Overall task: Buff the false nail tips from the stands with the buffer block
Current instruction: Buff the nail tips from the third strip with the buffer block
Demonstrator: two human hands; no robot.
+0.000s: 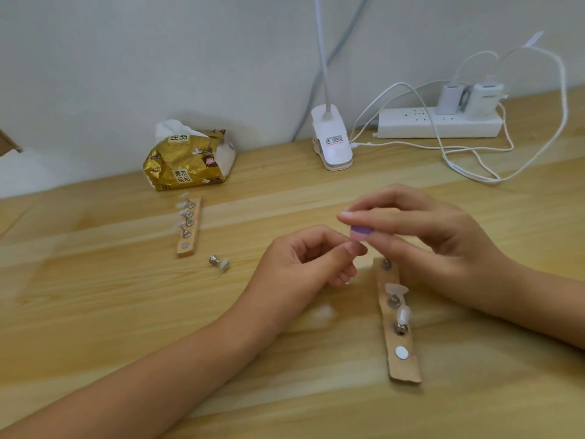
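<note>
Buffer block [361, 233], small purple-and-pink foam, pinched in right hand [421, 236] above near tan wooden stand strip [402, 359]; left hand [304, 261] curled, fingertips meeting just under block, contents indiscernible

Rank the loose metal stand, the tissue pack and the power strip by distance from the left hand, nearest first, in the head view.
1. Loose metal stand, lying just left of the left hand.
2. Tissue pack, back left.
3. Power strip, back right by the wall.
</note>
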